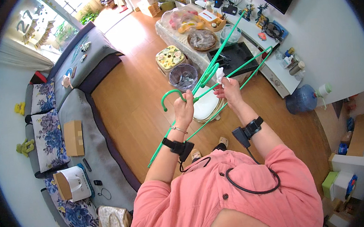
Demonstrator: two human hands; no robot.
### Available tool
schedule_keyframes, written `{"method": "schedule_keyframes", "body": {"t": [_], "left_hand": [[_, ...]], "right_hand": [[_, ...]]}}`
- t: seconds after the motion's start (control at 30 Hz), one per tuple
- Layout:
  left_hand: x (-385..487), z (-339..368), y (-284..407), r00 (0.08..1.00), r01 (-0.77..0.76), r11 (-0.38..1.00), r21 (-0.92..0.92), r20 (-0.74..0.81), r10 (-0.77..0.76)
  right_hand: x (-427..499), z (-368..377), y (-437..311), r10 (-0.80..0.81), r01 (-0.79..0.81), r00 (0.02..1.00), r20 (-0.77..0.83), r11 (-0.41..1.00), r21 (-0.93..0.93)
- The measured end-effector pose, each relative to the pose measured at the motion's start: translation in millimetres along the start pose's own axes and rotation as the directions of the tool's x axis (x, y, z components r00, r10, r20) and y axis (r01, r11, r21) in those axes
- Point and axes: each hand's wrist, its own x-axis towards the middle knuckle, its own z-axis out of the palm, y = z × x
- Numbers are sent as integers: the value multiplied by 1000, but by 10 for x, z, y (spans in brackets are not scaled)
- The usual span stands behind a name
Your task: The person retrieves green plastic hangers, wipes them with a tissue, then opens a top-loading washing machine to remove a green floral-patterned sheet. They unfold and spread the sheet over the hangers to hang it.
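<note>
My left hand [184, 108] is closed around green clothes hangers [217, 55] near their hooks. One hook curves out to the left of that hand, and the long hanger frames spread to the upper right and lower left. My right hand [229, 89] pinches a crumpled white tissue or cloth [220, 75] against a hanger's bar, its other fingers loosely bent. Just beyond the hands stand a white-topped stool [205, 104] and a bin with a purple liner [183, 77].
A table with a plastic cover [169, 29] holds a black tray [244, 57], a basket [202, 40] and bags. A floral-topped stool [170, 57] stands beside it. A grey sofa [87, 120] lies left; a blue water bottle [301, 98] stands right.
</note>
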Motion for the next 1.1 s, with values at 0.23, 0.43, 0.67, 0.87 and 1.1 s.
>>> {"method": "schedule_keyframes", "body": {"t": [0.23,0.43,0.67,0.87,1.1], "left_hand": [[-35,117,199,989,-117,991,65,-85,123],[-75,111,74,994,-68,990,121,-71,77],[-253,-160,-21,994,-102,995,-18,-24,102],[-329,-571,-52,996,77,996,-47,40,-75],[-366,-699,-188,999,-1,996,87,44,-3]], "right_hand": [[-263,504,254,14,-5,969,246,999,-37],[-188,499,305,21,25,983,184,970,-243],[364,231,180,-147,132,974,-174,986,-98],[812,-397,-139,-10,-10,992,-122,987,-158],[221,-420,-545,-390,398,914,113,808,-434]]}}
